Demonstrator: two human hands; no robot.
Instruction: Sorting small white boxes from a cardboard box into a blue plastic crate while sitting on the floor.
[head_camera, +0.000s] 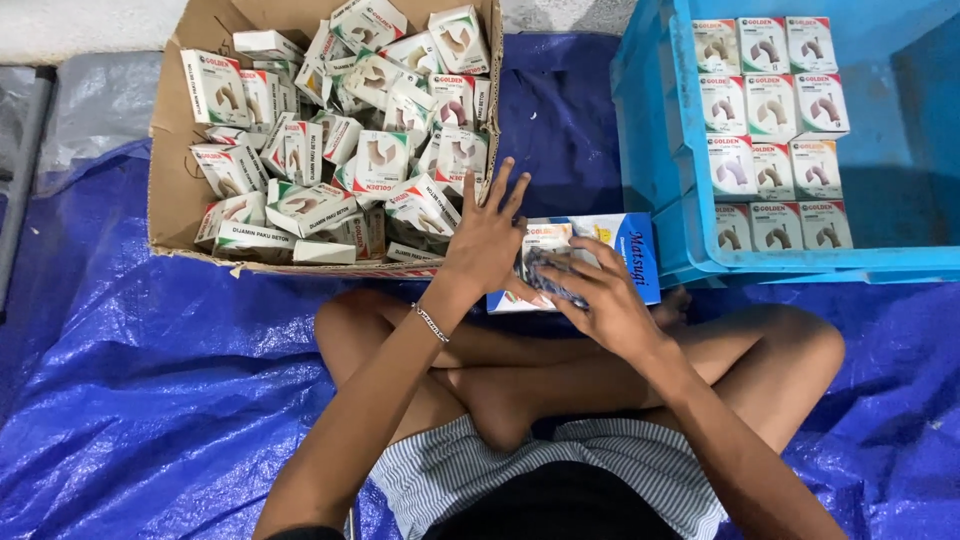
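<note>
I sit cross-legged on a blue tarp. My left hand has its fingers spread and rests against the near corner of a cardboard box and the left end of a blue and white carton. My right hand curls over a small dark bundle lying in that carton; I cannot tell what the bundle is. The cardboard box is heaped with several small white boxes lying at all angles.
A blue plastic crate at the right holds several of the same small white boxes laid in neat rows. A blue tarp covers the floor. A grey sheet and a dark bar lie at the far left.
</note>
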